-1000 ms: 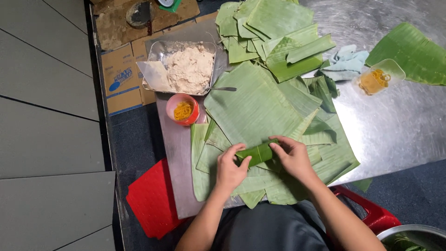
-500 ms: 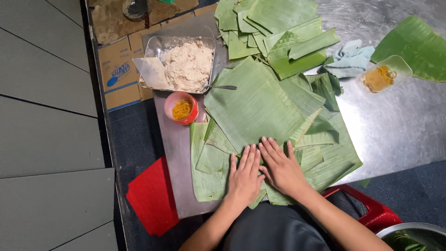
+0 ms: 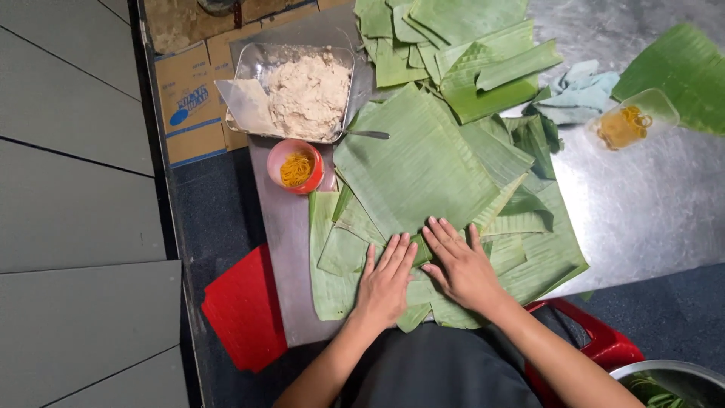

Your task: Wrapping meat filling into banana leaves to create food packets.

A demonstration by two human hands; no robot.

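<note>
My left hand (image 3: pixel 387 281) and my right hand (image 3: pixel 459 264) lie flat, fingers stretched forward, side by side on a pile of banana leaves (image 3: pixel 423 170) at the near edge of a metal table (image 3: pixel 649 204). Between and under my fingers a small dark green rolled leaf parcel (image 3: pixel 421 249) peeks out. Neither hand grips anything; both press down on the leaf roll. A large flat leaf spreads just beyond my fingertips.
A metal tray of pale ground filling (image 3: pixel 306 91) with a spoon sits at the far left. An orange cup of yellow rubber bands (image 3: pixel 296 168) stands beside it. A clear tub (image 3: pixel 627 121), a blue cloth (image 3: pixel 581 91) and more leaves (image 3: pixel 453 38) lie further back. A red stool (image 3: pixel 242 310) stands below left.
Earlier my fingers curled around the green roll. Now both hands are flat on it, having pushed it forward over the leaves.
</note>
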